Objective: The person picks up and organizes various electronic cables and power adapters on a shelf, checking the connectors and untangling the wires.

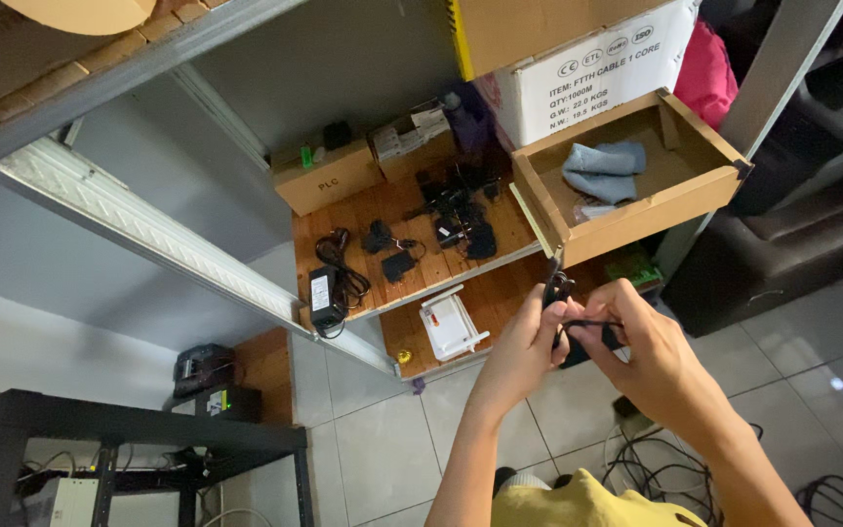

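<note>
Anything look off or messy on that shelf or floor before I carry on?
The open cardboard box juts off the shelf edge at an angle, holding only a blue cloth. Loose cables sprawl on the floor tiles. Both hands hold a black cable.

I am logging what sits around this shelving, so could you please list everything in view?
Black cable: one, black, pinched between both hands in front of the shelf edge.
Open cardboard box: one, brown, on the shelf at right, holding a blue cloth.
Large carton: one, white and brown, behind the open box.
Small cardboard box: one, brown, at the back of the wooden shelf.
Power adapters: several, black, spread on the wooden shelf.
White router: one, white, on the lower shelf.
Loose cables: several, black, on the tiled floor.
Black table: one, lower left.
Left hand: one, gripping the cable.
Right hand: one, gripping the cable.
</note>
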